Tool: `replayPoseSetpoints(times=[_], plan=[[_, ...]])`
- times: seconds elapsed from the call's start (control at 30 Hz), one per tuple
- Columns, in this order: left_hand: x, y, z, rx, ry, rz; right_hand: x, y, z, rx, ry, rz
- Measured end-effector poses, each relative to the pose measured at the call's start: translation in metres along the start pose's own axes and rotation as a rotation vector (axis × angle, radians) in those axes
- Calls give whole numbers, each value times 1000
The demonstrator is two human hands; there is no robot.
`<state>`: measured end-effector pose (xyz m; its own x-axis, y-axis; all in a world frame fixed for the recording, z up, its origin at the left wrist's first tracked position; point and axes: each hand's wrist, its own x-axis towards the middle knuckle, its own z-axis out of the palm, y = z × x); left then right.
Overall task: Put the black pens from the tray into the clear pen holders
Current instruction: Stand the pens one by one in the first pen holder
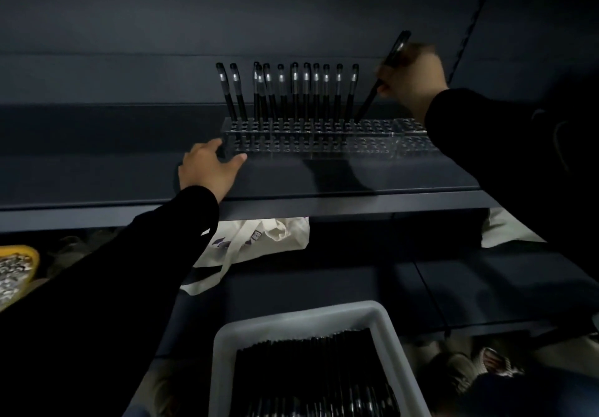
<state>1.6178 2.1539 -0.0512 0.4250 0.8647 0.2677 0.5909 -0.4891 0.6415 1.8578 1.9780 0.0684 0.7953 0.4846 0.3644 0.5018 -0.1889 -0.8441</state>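
A clear pen holder [372, 139] with a grid of holes stands on a dark shelf. Several black pens [293, 92] stand upright in its back row. My right hand [413, 74] grips one black pen [382, 76], tilted, with its tip at a hole just right of the standing row. My left hand [209, 168] holds the holder's left end, thumb along its front. A second clear holder [413, 142] adjoins on the right with no pens in it. A grey tray [223, 352] at the bottom holds several black pens [311, 374] lying flat.
The dark shelf [291, 186] has a lower shelf [453, 290] beneath it. A white cloth bag [259, 238] lies under the upper shelf. A yellow bin [17, 266] of small items sits at the left edge.
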Motion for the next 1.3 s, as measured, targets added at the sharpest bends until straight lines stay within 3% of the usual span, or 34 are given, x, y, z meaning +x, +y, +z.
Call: replayPoseSetpoints(times=[0.17, 0.3, 0.43, 1.07, 1.3], plan=[[0, 0, 3, 43, 63, -4, 10, 1, 12, -124, 18, -56], [0, -2, 5, 70, 88, -1, 17, -6, 17, -324, -26, -76], [-1, -2, 5, 70, 88, 2, 11, 4, 25, -369, -101, -58], [-6, 1, 2, 89, 54, 9, -13, 21, 15, -175, -199, 59], [-37, -4, -9, 15, -9, 82, -74, 23, -3, -189, -161, -64]])
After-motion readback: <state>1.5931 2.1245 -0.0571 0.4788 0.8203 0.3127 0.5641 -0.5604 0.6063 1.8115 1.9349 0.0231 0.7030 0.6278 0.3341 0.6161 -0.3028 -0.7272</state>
